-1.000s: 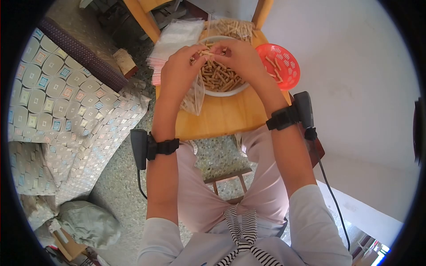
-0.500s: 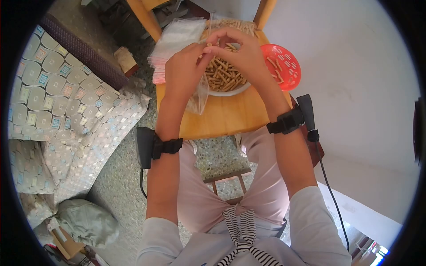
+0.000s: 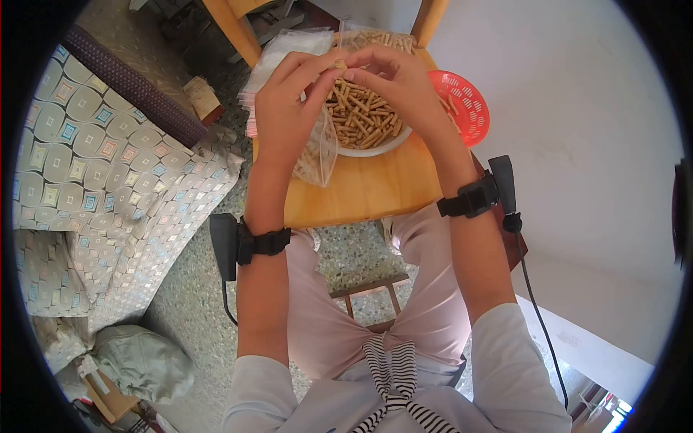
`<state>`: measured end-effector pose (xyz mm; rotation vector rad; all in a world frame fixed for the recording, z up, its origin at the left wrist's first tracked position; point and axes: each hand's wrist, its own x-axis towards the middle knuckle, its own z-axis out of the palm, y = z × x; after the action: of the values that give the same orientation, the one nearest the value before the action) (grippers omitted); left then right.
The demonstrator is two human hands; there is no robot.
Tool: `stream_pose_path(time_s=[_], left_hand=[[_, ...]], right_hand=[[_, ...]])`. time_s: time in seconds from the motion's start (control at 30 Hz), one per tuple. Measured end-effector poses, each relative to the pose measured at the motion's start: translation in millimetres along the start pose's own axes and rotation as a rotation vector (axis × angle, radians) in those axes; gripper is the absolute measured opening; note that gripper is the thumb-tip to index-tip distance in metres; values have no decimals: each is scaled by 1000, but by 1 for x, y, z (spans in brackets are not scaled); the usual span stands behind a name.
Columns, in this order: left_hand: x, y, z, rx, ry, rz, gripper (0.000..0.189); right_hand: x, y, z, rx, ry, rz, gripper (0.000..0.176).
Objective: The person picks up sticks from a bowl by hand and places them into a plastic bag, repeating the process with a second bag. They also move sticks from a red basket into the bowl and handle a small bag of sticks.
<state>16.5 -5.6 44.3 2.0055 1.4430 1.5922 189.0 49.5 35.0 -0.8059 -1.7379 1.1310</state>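
My left hand (image 3: pixel 289 94) and my right hand (image 3: pixel 397 76) meet above the far side of a white bowl (image 3: pixel 372 151) heaped with short tan sticks (image 3: pixel 361 119). Between the pinched fingertips shows a small tan stick (image 3: pixel 340 65), touched by both hands. Its far end is partly hidden by fingers. Under my left wrist lies a clear plastic bag (image 3: pixel 328 162) with some pale sticks inside. Another clear bag (image 3: pixel 375 37) of sticks rests behind my right hand.
A wooden chair seat (image 3: pixel 361 195) carries the bowl. To the right sits a red perforated basket (image 3: pixel 476 108) with a few sticks. A stack of flat clear bags (image 3: pixel 285 50) lies at the back left. Patterned cloth (image 3: pixel 108 180) hangs at left.
My left hand has shifted slightly left and its fingers have stretched out along the stick. More of the bowl's sticks and the bag under the wrist now show.
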Motion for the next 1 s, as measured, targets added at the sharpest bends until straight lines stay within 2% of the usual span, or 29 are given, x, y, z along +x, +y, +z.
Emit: stream_pose_path(time_s=[0.07, 0.27, 0.3, 0.33, 0.37, 0.4, 0.47, 0.53, 0.63, 0.77, 0.83, 0.87, 0.93, 1.0], left_hand=[[0, 1, 0, -31, -22, 1, 21], [1, 4, -5, -4, -40, -50, 21], [2, 2, -8, 28, -131, -220, 28], [3, -1, -11, 59, -222, -390, 36], [2, -7, -12, 60, -222, -390, 36], [-1, -12, -13, 25, -268, -465, 42], [-7, -23, -13, -9, -315, -539, 49], [-14, -22, -15, 67, -499, -607, 58], [-14, -29, -18, 4, -494, -503, 58], [-13, -45, -22, -33, -576, -488, 56], [-13, -44, -22, -102, -454, -483, 55], [-12, -43, -24, -101, -453, -485, 55], [-7, -37, -29, -108, -512, -622, 51], [-9, -42, -28, -196, -498, -611, 49]], right_hand=[[0, 0, 1, 9, 8, -58, 21], [1, 7, -2, -9, -47, -58, 19], [-2, 5, -5, -8, -47, -57, 19], [-7, 1, -9, -213, -77, 21, 19], [-11, -2, -12, -416, -107, 99, 18], [-15, 0, -12, -415, -106, 99, 18], [-21, 3, -11, -416, -272, 33, 16], [-21, 0, -10, -412, -278, 30, 16], [-25, 0, -11, -356, -310, 52, 16], [-23, 5, -10, -231, -352, 78, 16], [-23, 2, -3, -178, -374, 81, 15], [-23, 1, 1, -127, -392, 84, 15], [-24, 2, 12, -221, -408, 27, 16], [-26, 1, 28, -312, -423, -31, 16]])
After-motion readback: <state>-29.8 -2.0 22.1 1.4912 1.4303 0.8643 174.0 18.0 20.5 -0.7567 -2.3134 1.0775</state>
